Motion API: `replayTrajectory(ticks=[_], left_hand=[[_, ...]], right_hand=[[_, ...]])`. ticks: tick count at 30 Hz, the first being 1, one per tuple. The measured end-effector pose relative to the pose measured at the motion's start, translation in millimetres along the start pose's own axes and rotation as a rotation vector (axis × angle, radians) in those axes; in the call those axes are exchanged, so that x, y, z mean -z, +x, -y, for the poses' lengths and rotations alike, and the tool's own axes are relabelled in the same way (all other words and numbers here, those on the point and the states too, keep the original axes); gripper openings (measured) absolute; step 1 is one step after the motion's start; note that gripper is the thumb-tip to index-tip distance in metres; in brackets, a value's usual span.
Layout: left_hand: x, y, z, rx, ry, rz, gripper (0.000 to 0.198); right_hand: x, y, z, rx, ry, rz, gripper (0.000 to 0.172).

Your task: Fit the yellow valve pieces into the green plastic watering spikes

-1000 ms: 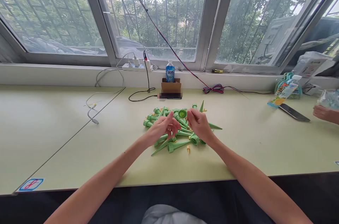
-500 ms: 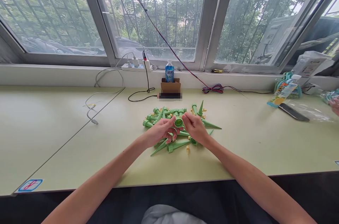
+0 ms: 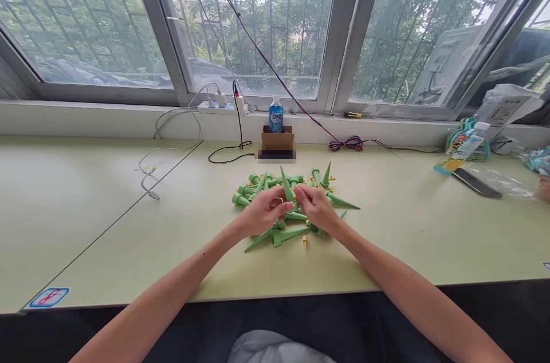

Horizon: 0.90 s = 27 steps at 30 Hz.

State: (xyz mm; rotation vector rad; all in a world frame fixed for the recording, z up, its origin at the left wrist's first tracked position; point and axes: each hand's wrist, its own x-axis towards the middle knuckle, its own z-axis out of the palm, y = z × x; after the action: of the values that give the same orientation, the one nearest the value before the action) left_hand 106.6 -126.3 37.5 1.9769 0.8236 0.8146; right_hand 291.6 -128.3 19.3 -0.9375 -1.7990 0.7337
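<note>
A heap of green plastic cone spikes (image 3: 262, 235) with small yellow tips lies on the pale green table (image 3: 408, 225) in front of me. Both my hands meet just above the heap. My left hand (image 3: 261, 213) and my right hand (image 3: 315, 205) pinch one green spike (image 3: 286, 184) between them; its point stands up and leans away from me. Fingers of both hands are curled closed around its wide end. A loose yellow tip (image 3: 305, 243) lies near the heap's front edge.
A blue-labelled bottle (image 3: 275, 115) stands behind a small cardboard box (image 3: 277, 139) at the windowsill. Cables (image 3: 180, 148) trail at the back left, red-blue wires (image 3: 346, 144) at the back. At the far right are a phone (image 3: 476, 182), a tilted bottle (image 3: 462, 148) and another person's hand (image 3: 543, 185).
The spike held between my hands has turned from showing its round open end to pointing upward. My hands have drawn closer together. The other person's hand at the right has pulled back to the frame edge.
</note>
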Motion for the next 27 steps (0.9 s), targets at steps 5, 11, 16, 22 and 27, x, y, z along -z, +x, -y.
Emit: replayTrajectory(ticks=[5,11,16,22,27], left_hand=[[-0.4,-0.2,2.8,-0.198,0.331,-0.073,0.018],[1.9,-3.6,3.6,-0.303,0.603,-0.080,0.013],[-2.5,-0.5,5.9,-0.251,0.573,-0.197,0.019],[-4.2,5.0,6.5,-0.063,0.277,-0.329,0.027],[1.2,7.1,1.2,0.177,-0.205,-0.165,0.041]], right_hand=[[2.1,0.9,1.3,0.006,-0.035,0.005,0.048],[0.6,2.8,-1.3,0.004,-0.048,-0.016,0.048],[-1.8,3.6,-4.8,-0.014,-0.019,-0.074,0.046],[0.8,3.0,-2.2,0.010,-0.069,-0.122,0.042],[5.1,2.9,2.2,0.017,-0.105,-0.147,0.038]])
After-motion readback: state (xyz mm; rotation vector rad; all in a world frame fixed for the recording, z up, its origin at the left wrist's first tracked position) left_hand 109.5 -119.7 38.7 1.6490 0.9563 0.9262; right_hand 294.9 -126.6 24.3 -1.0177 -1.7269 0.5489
